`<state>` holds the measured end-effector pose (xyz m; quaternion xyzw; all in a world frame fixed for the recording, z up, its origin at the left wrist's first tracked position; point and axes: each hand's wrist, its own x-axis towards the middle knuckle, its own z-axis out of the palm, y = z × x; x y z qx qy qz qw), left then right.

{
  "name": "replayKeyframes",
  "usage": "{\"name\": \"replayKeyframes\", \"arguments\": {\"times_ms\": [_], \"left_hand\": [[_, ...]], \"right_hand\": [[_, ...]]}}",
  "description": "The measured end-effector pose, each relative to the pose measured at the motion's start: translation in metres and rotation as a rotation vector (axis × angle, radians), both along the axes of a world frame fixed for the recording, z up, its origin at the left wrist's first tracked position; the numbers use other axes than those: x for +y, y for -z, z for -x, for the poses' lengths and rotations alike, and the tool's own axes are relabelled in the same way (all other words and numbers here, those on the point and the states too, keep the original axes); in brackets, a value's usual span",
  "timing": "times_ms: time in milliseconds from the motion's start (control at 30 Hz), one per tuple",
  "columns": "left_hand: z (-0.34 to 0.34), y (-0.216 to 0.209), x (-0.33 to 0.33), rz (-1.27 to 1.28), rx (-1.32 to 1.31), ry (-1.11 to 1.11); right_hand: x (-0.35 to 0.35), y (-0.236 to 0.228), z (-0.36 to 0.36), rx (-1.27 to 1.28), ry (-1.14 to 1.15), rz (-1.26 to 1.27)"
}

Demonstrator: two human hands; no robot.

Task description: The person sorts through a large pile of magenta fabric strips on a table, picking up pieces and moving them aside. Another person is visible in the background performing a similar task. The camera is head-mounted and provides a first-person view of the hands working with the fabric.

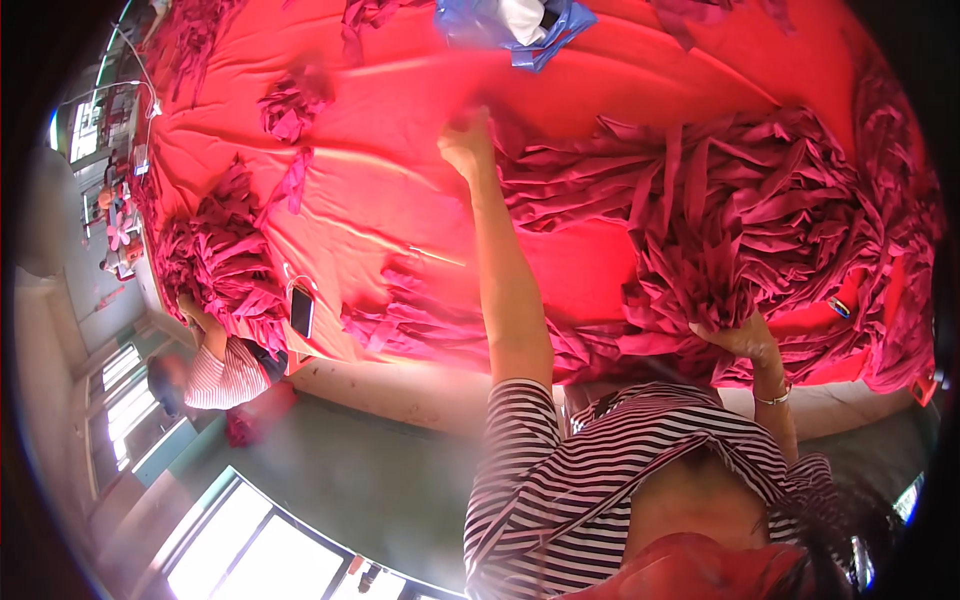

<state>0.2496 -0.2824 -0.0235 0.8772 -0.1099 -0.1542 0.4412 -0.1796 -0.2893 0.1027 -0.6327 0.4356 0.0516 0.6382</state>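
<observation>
My left arm reaches far across the red-covered table (390, 200). My left hand (468, 147) is closed and somewhat blurred, just beside the left ends of a long spread of maroon fabric strips (590, 180). A dark red smear shows at its fingers, but what they hold cannot be made out. Close to the near edge, my right hand (738, 340) grips the gathered lower end of a bundle of maroon fabric strips (690, 270). Folds of cloth cover part of its fingers. More strips heap up to the right of both hands.
A blue plastic bag (480, 25) with something white lies at the far side. Left of me are a phone (302, 311), small maroon piles (293, 105) and a large heap (220, 250), where another person (225, 370) works. A small shiny object (838, 307) lies at right.
</observation>
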Motion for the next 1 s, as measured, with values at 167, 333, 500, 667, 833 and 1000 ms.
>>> {"name": "replayKeyframes", "arguments": {"times_ms": [167,333,500,667,833,1000], "left_hand": [[0.003,0.022,0.018,-0.178,-0.219,0.29],[0.035,-0.011,0.048,0.444,0.15,-0.161],[0.068,-0.047,0.096,0.754,0.149,-0.069],[0.155,-0.12,0.096,0.736,0.332,0.202],[0.266,-0.121,0.091,0.64,0.633,0.386],[0.297,-0.118,0.078,0.627,0.787,0.373]], "right_hand": [[0.001,0.002,-0.003,0.09,0.028,-0.069],[-0.001,0.005,0.0,0.097,0.085,-0.125],[0.0,0.03,0.025,-0.085,-0.247,0.41],[0.011,0.034,0.049,0.172,-0.989,1.769],[0.025,0.039,0.046,0.573,-0.976,2.327],[0.002,0.04,0.047,0.798,-1.851,3.295]]}}
